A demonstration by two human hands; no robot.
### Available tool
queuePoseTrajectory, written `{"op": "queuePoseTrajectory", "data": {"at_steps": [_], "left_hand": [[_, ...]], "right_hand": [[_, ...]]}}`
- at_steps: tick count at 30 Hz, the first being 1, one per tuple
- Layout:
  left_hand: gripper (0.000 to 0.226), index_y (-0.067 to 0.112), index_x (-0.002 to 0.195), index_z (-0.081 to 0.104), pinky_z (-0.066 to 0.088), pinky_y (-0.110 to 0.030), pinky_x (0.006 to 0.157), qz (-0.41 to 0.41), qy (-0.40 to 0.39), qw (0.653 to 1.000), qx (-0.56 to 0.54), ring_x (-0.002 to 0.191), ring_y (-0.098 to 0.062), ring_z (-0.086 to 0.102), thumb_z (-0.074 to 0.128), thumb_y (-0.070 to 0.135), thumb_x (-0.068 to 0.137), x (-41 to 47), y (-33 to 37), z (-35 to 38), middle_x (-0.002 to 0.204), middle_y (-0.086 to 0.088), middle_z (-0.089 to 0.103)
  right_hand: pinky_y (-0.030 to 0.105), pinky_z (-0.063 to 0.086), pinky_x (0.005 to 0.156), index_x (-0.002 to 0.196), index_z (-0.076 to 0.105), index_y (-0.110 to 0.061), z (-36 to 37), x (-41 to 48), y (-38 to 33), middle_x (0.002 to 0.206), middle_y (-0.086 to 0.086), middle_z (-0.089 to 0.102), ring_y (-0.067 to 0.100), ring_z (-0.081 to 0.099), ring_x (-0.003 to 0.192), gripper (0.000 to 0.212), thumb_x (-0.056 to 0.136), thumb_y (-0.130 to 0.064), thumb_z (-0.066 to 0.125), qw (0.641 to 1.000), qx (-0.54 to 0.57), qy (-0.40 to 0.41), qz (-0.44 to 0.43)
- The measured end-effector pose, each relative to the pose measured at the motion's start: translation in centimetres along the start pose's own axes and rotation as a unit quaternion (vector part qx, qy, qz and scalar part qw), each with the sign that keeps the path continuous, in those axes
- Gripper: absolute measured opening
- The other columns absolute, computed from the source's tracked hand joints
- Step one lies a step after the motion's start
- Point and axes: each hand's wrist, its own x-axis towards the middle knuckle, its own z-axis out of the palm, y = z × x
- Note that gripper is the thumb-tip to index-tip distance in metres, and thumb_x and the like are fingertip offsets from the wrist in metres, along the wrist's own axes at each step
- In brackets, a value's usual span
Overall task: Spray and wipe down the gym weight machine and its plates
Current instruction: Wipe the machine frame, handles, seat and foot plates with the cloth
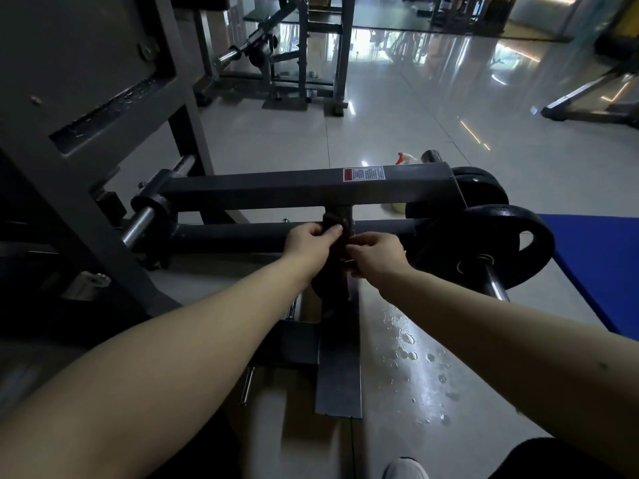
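Note:
A dark grey weight machine fills the middle of the head view, with a square crossbar (262, 188) and a round bar (228, 235) below it. Black weight plates (484, 240) hang on its right end. A dark reddish cloth (340, 226) is wrapped at the short upright post joining the two bars. My left hand (313, 242) pinches the cloth's upper part against the post. My right hand (375, 254) grips the cloth's lower end just to the right. A spray bottle (408, 158) with an orange trigger lies on the floor behind the crossbar.
Water drops (418, 354) spot the tiled floor at the right of the machine's base rail (339, 378). A blue mat (601, 267) lies at the right. The machine's tall grey frame (90, 108) rises at the left. Other gym machines (294, 57) stand further back.

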Motion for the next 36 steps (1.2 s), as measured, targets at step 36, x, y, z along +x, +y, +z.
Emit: {"op": "queuePoseTrajectory", "data": {"at_steps": [36], "left_hand": [[0.016, 0.019, 0.104, 0.075, 0.046, -0.035, 0.081, 0.259, 0.158, 0.901, 0.309, 0.093, -0.025, 0.061, 0.063, 0.025, 0.096, 6.7, -4.8, -1.0, 0.099, -0.006, 0.070]], "right_hand": [[0.050, 0.054, 0.078, 0.086, 0.078, -0.011, 2.1, 1.4, 2.2, 0.119, 0.013, 0.066, 0.041, 0.051, 0.107, 0.019, 0.077, -0.019, 0.063, 0.745, -0.527, 0.021, -0.408]]}}
